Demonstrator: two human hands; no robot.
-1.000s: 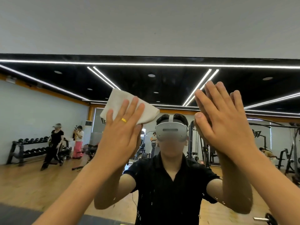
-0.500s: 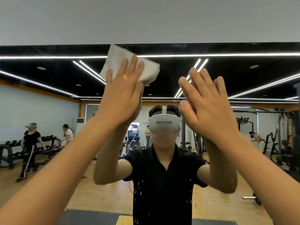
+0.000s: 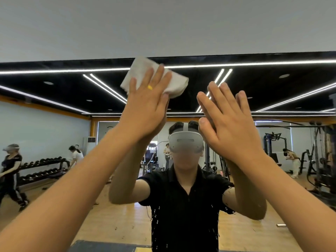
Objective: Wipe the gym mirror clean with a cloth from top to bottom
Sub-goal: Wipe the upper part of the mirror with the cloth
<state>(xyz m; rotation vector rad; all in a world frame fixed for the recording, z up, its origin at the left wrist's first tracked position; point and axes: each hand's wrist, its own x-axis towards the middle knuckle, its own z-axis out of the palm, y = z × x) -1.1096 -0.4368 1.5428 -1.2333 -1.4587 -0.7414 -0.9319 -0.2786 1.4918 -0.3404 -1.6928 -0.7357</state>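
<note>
Risen to the top edge of the mirror (image 3: 54, 91), upper centre, left hand (image 3: 145, 110) presses cloth (image 3: 141, 70) flat with straight fingers; right hand (image 3: 231, 128) open, apparently touching glass.

No writing, number, brand or sign can be read anywhere. Reflected in the mirror (image 3: 54, 91), a dark mark on the pale panel (image 3: 105, 130) at the far end of the gym is too faint to make out. The angular shape on top of the blue machine (image 3: 267, 144) is too small to tell whether it is a logo or lettering.
</note>
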